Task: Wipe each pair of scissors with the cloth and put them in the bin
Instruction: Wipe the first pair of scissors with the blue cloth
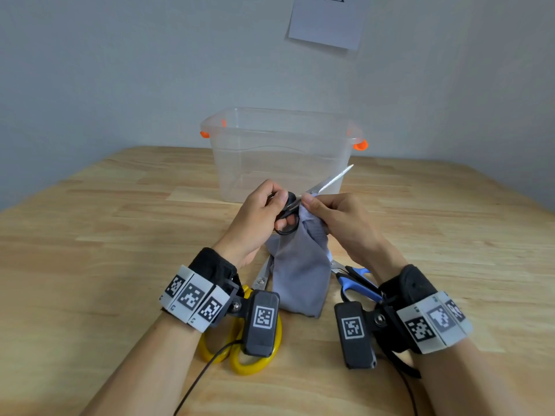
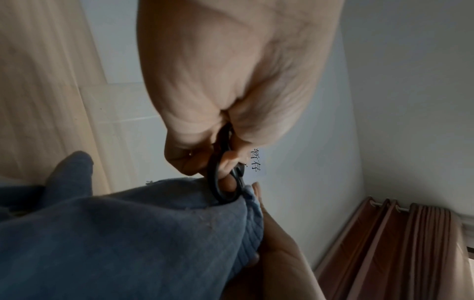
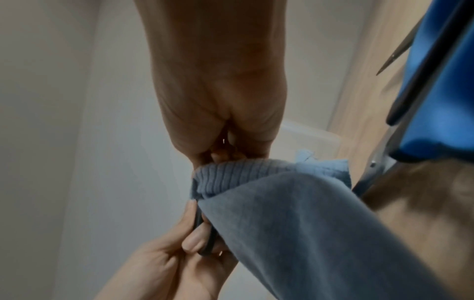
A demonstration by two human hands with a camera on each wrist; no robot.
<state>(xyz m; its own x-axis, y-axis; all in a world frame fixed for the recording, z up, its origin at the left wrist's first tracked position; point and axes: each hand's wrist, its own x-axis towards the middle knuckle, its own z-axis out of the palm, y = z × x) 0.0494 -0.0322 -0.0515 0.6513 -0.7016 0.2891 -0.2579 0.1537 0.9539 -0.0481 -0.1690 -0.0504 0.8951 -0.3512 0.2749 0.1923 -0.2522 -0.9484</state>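
A pale wooden table (image 1: 90,235) runs up to a plain grey wall, with a sheet of paper (image 1: 329,21) stuck at the upper centre of the head view. At lower left of centre, the yellow-handled scissors (image 1: 237,352) lie flat on the table, partly under the left wrist camera. Above them, mid-frame, the left hand (image 1: 258,217) curls its fingers through the handle of the black-handled scissors (image 1: 288,214) (blades angled up and right, tips before the bin). Behind stands the clear plastic bin (image 1: 282,151) with orange latches. The grey cloth (image 1: 297,277) hangs at centre, pinched around the blades by the right hand (image 1: 339,220). Lower right, the blue-handled scissors (image 1: 354,282) rest on the table.
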